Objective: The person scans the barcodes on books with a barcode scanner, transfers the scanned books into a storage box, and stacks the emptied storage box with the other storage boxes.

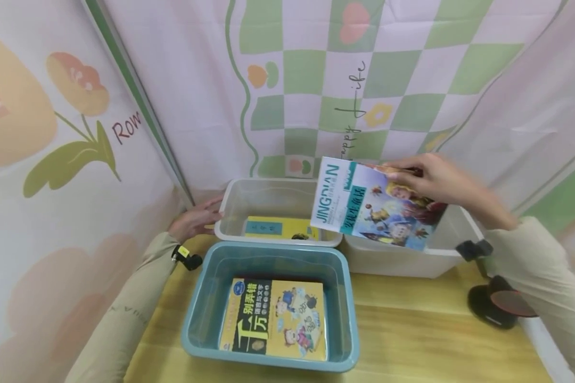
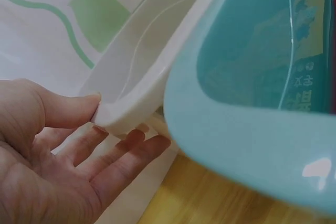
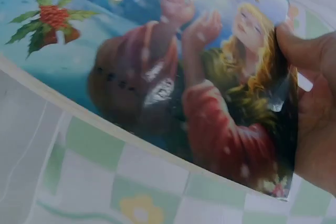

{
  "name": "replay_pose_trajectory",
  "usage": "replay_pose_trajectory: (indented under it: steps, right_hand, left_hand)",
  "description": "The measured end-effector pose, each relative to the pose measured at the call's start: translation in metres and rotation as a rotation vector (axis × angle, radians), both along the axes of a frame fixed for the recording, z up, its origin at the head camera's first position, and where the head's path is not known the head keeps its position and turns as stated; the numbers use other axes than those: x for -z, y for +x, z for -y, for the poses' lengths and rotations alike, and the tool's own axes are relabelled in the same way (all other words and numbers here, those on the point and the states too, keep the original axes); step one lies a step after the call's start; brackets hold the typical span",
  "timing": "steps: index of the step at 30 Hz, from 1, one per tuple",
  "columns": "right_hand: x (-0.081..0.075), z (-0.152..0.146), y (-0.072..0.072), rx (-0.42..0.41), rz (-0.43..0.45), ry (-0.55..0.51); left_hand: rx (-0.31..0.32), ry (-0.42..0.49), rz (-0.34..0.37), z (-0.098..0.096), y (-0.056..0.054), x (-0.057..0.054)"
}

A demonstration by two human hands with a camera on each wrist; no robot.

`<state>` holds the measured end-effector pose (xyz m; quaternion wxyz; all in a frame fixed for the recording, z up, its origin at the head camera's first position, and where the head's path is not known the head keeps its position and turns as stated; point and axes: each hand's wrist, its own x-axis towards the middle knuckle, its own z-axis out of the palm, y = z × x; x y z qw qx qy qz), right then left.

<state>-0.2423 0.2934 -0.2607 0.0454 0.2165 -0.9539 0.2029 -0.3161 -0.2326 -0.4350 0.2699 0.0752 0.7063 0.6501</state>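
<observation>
right hand (image 1: 444, 178): thumb on the cover, fingers behind, pinching the storybook (image 1: 388, 210) near its edge.
storybook: held tilted over the right white bin (image 1: 393, 261), lettered end overlapping the left white bin (image 1: 273, 199) in the head view.
left hand (image 1: 196, 218): thumb on top of the left white bin's corner rim, fingers beneath, pinching it.
left white bin: holds a yellow book (image 1: 289, 230).
blue bin (image 1: 278, 261): nearest the person, holds a cartoon-covered book (image 1: 292, 322).
table (image 1: 412, 330): wood-toned, under all three bins.
</observation>
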Motion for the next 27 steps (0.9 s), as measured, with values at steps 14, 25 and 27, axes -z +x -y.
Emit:
replay_pose_trajectory:
  steps: [14,25,27]
  right_hand:
    - [0.014,0.118,-0.058,-0.182,-0.103,-0.068]
    - [0.061,0.212,-0.066,-0.252,-0.185,-0.009]
    - [0.067,0.221,-0.068,-0.255,-0.160,-0.032]
  left_hand:
    - [0.029,0.054,-0.040,0.013,0.003,0.003]
    - [0.031,0.043,-0.064,0.017,0.004,-0.002]
    - [0.015,0.022,-0.052,0.016,0.002,-0.002]
